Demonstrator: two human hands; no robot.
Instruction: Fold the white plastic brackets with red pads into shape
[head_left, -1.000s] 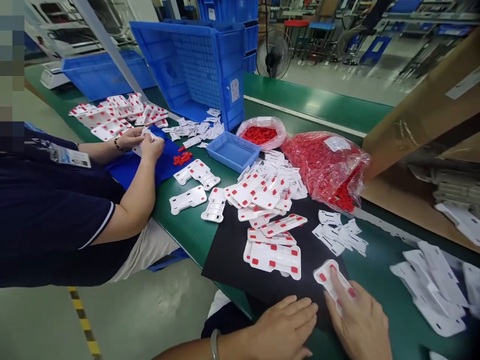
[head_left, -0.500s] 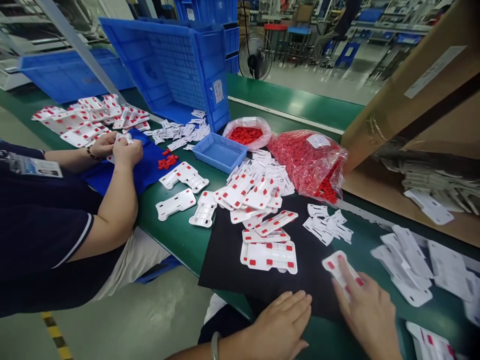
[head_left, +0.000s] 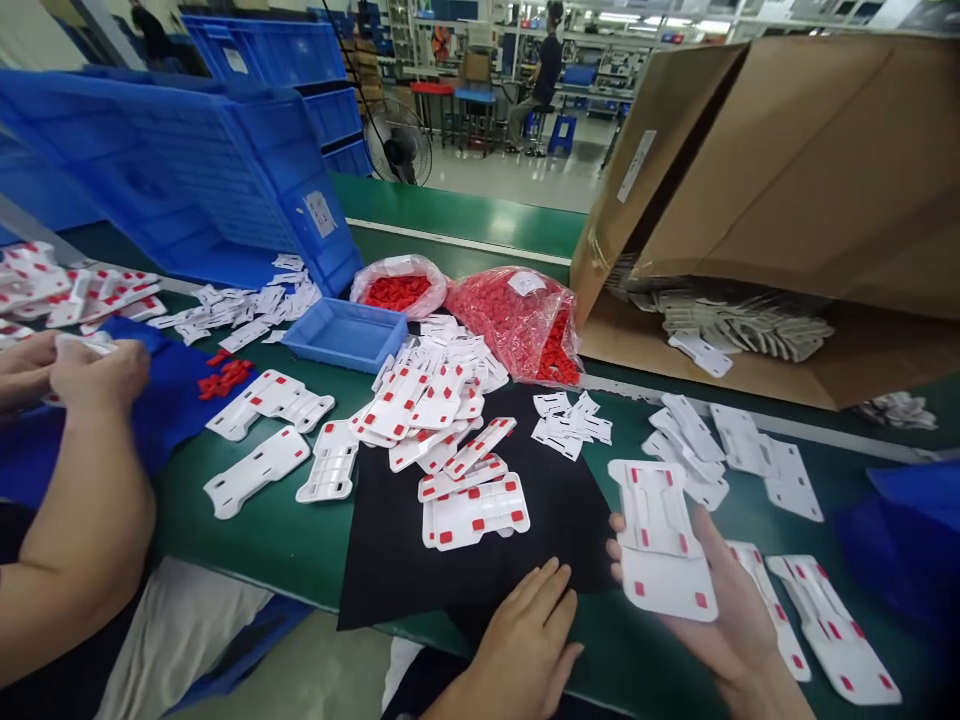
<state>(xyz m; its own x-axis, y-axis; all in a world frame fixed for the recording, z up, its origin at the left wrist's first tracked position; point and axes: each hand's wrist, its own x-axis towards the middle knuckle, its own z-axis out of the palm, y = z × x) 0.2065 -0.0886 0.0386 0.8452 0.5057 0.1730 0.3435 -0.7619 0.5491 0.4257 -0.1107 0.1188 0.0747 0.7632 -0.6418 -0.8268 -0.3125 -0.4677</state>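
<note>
My right hand (head_left: 726, 625) is turned palm up and holds a white plastic plate with red pads (head_left: 675, 583), its raised middle section facing up. The fingers are under its left edge and the thumb is by its right edge. My left hand (head_left: 521, 640) lies palm down at the front edge of the black mat (head_left: 382, 560), fingers stretched out and holding nothing. Beyond it, several red-padded white plates (head_left: 480, 515) are stacked on the mat. Two more padded plates (head_left: 836, 630) lie right of my right hand, one partly hidden by it.
Small white strips (head_left: 571, 425) and plain white plates (head_left: 739, 440) lie on the green table. Behind stand bags of red pieces (head_left: 510, 315), a blue tray (head_left: 341, 335) and an open cardboard box (head_left: 750, 190). At left, a co-worker's hands (head_left: 97, 375) handle a white part.
The view has swung right. My right hand has turned from palm down to palm up, and the held plate now shows broadly. My left hand stays flat by the mat.
</note>
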